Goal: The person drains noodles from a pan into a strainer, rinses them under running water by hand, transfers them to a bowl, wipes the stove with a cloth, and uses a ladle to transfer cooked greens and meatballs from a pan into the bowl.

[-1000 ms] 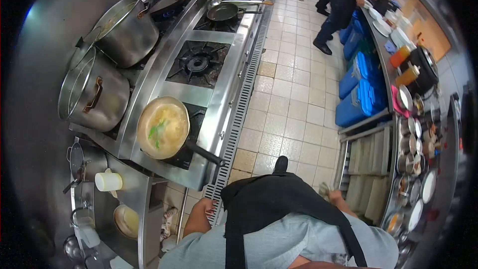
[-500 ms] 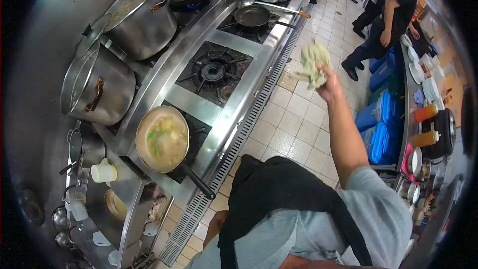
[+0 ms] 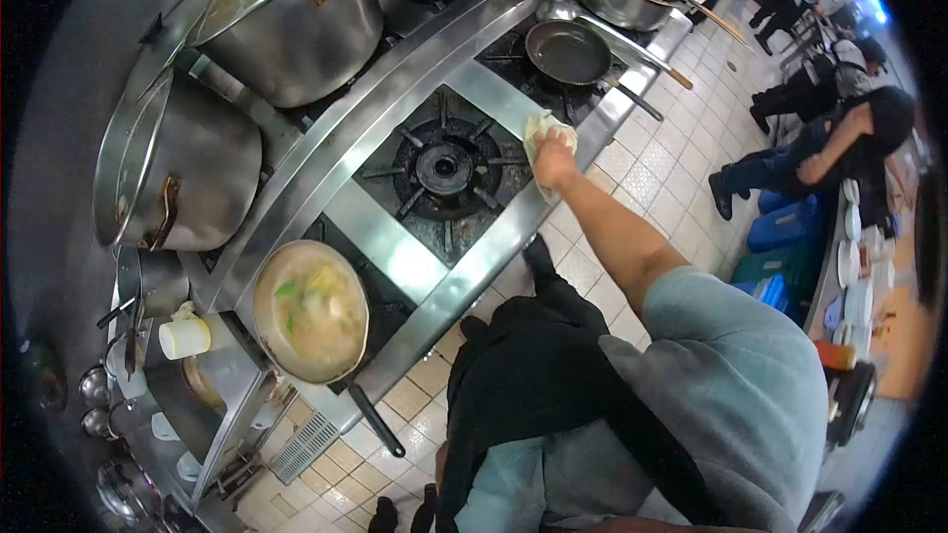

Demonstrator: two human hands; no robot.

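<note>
My right hand (image 3: 555,160) is closed round a pale crumpled cloth (image 3: 545,128), which rests on the steel front edge of the stove (image 3: 494,242), just right of an unlit burner (image 3: 443,168). My left arm hangs low beside the black apron, and no fingers of the left hand can be made out. A light-coloured pan (image 3: 314,321) with bubbling liquid and green leaves sits on the nearest burner, its black handle jutting over the front edge. Further along, a small dark frying pan (image 3: 568,51) stands near a ladle.
Two large steel pots (image 3: 197,168) stand at the back left. A white jug (image 3: 185,337) is on the lower-left steel surface. Several people work at the upper right, one in dark clothes (image 3: 849,138) bending near blue bins (image 3: 780,227).
My right hand has risen from my right side with the cloth, swung over the aisle and come down on the stove edge. The view has turned towards the burners.
</note>
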